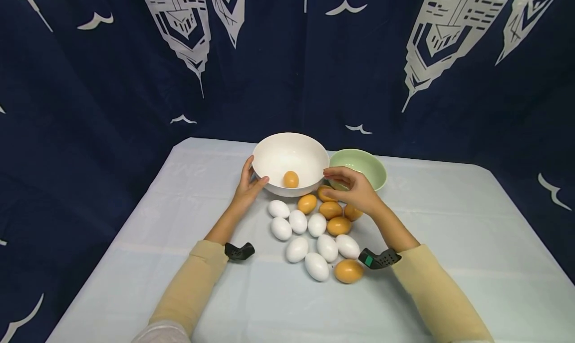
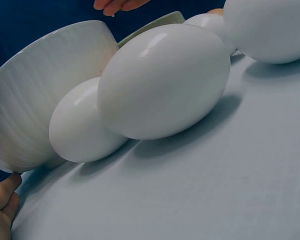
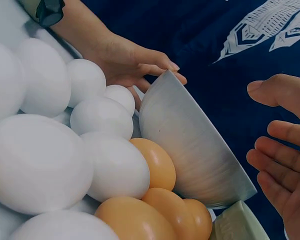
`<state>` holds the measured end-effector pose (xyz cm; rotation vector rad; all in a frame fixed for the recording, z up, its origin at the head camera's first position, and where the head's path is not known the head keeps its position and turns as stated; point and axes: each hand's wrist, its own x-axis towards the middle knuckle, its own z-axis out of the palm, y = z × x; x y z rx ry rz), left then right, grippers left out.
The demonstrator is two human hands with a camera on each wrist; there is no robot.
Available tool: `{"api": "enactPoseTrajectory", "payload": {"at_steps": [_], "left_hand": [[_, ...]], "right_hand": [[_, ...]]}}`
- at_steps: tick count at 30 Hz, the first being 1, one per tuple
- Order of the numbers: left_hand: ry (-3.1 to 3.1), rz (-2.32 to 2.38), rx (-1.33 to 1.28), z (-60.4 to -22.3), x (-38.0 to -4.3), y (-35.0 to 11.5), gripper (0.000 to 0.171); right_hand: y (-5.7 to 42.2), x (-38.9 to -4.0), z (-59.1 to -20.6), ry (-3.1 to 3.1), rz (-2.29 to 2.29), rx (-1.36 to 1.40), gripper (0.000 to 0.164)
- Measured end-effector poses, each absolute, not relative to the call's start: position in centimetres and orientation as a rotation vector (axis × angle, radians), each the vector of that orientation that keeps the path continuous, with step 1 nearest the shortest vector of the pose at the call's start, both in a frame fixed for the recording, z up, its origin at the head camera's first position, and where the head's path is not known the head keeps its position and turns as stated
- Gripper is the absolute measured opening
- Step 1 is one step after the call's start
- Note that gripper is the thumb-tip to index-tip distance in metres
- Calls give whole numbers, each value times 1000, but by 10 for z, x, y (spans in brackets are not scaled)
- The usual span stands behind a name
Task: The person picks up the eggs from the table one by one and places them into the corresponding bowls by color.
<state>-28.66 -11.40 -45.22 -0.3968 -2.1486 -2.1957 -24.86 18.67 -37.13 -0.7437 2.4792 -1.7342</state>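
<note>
1 smooth orange oval egg (image 1: pixel 291 179) in round glossy white bowl (image 1: pixel 287 156); L hand (image 1: pixel 245 190) grips bowl's L side; R hand (image 1: pixel 359 190), thumb & fingers spread, nr R rim; other orange eggs (image 1: pixel 339 226) in front; round green bowl (image 1: pixel 373 171) adj., w/ white oval eggs (image 1: pixel 327 248) farther fwd

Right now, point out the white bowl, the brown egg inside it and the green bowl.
White bowl (image 1: pixel 289 154), head view, on its bare inside.
Brown egg (image 1: pixel 291 179), head view, middle of its shell.
Green bowl (image 1: pixel 367 166), head view, on its bare inside.

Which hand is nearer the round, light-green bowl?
Right: the right hand partly covers the green bowl in the head view. The left hand holds the left side of the round white bowl, farther off.
</note>
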Motion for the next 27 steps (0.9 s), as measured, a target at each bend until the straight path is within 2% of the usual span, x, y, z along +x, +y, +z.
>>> {"api": "enactPoseTrajectory", "payload": {"at_steps": [19, 27], "left_hand": [[-2167, -2173, -397, -452, -287, -115, 78], [-2143, -2213, -407, -446, -284, -115, 80]], "right_hand": [[222, -222, -394, 2368, -1966, -813, 48], [237, -209, -397, 2399, -1969, -741, 47]]}}
